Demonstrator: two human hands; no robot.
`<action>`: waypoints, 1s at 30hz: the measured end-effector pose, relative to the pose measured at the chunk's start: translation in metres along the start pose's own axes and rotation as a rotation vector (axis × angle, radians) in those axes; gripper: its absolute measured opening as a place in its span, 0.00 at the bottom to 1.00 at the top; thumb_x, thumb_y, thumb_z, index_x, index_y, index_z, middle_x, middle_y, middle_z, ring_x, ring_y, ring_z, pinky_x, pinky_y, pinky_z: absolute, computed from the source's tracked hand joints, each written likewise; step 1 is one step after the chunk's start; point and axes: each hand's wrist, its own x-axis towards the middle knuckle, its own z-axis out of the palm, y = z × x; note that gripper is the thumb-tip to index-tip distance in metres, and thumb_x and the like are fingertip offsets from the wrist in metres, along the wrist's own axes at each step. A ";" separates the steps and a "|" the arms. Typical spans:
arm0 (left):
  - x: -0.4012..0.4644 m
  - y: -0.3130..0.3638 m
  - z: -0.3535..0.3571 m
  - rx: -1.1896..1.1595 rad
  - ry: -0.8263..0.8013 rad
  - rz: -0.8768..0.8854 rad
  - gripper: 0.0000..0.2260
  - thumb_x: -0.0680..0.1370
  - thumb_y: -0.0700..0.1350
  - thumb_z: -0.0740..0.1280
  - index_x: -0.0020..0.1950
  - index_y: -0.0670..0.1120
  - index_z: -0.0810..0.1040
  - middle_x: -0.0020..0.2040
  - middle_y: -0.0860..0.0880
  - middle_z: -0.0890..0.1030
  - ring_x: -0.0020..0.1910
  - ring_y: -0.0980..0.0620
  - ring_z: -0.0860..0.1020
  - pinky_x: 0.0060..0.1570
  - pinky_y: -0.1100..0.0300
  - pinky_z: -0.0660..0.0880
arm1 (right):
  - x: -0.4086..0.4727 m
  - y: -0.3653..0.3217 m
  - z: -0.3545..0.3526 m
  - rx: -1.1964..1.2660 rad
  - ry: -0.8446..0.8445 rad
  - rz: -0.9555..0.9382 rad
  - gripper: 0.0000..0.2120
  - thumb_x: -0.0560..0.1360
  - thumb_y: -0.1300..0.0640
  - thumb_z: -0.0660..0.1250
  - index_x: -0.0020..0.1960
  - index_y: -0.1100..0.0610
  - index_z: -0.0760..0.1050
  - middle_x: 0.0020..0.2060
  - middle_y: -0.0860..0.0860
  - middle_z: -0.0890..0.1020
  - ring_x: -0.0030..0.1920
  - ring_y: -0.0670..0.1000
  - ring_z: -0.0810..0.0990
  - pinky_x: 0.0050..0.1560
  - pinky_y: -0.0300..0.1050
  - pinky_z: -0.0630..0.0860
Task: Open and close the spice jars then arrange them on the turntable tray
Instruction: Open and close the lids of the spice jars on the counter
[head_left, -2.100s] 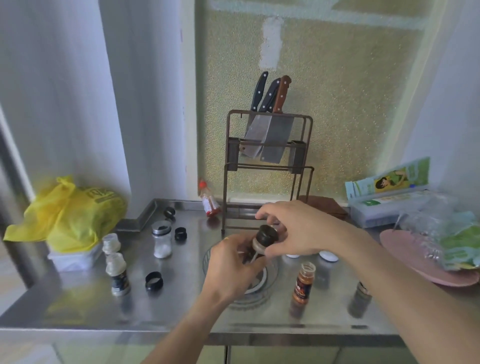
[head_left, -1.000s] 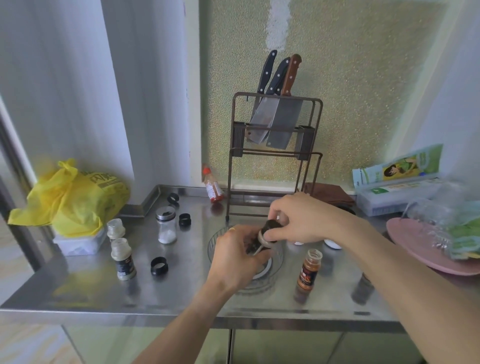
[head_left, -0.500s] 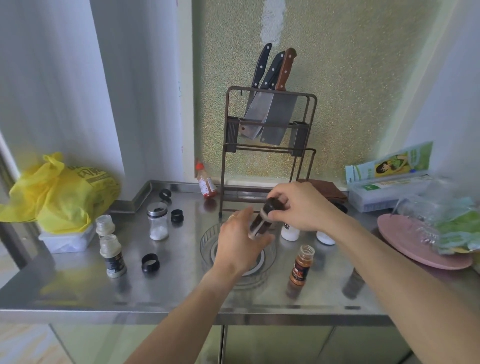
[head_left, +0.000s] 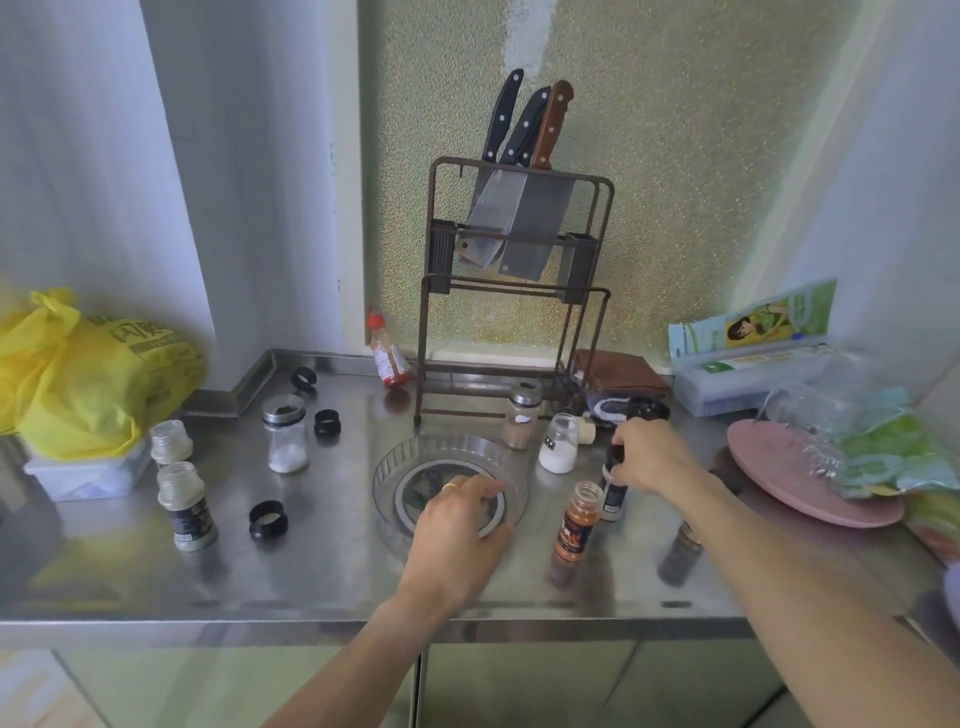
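Observation:
A clear round turntable tray (head_left: 410, 451) sits mid-counter with no jars on it. My left hand (head_left: 457, 525) hovers over its front right part, fingers loosely curled, holding nothing. My right hand (head_left: 649, 457) grips the top of a dark spice jar (head_left: 614, 501) that stands upright on the counter right of the tray. Beside it is an orange spice jar (head_left: 576, 525) without a lid. A white-filled jar (head_left: 558, 444) and a tan jar (head_left: 522, 418) with a silver cap stand behind the tray. A dark jar (head_left: 680, 551) is half hidden by my right forearm.
On the left stand a salt shaker (head_left: 284, 434), two lidless jars (head_left: 187, 506) and loose black lids (head_left: 267, 519). A knife rack (head_left: 514, 291) stands at the back, with a red bottle (head_left: 387, 356) leaning beside it. A yellow bag (head_left: 88, 374) lies far left, a pink plate (head_left: 800, 483) on the right.
Both hands held the dark jar over the tray. My left hand has let go, and my right hand has carried the jar right and down onto the counter.

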 end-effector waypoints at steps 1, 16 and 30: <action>-0.001 -0.002 0.000 0.001 -0.002 -0.003 0.19 0.74 0.46 0.73 0.65 0.50 0.79 0.59 0.53 0.81 0.55 0.56 0.80 0.58 0.60 0.77 | 0.001 0.001 0.002 -0.011 -0.008 -0.010 0.08 0.72 0.52 0.74 0.42 0.55 0.77 0.47 0.56 0.86 0.47 0.57 0.84 0.38 0.44 0.74; -0.058 -0.101 -0.091 0.070 0.424 -0.450 0.12 0.76 0.53 0.70 0.58 0.51 0.80 0.47 0.56 0.84 0.44 0.55 0.83 0.50 0.53 0.79 | -0.083 -0.189 -0.009 0.308 0.159 -0.569 0.14 0.77 0.48 0.69 0.62 0.46 0.77 0.56 0.45 0.82 0.53 0.49 0.81 0.53 0.48 0.78; -0.081 -0.158 -0.099 0.044 0.514 -0.429 0.08 0.72 0.41 0.76 0.40 0.52 0.80 0.34 0.55 0.79 0.35 0.59 0.78 0.39 0.63 0.76 | -0.059 -0.337 0.079 0.223 -0.029 -0.848 0.16 0.76 0.64 0.67 0.63 0.56 0.76 0.60 0.57 0.79 0.59 0.61 0.77 0.57 0.56 0.77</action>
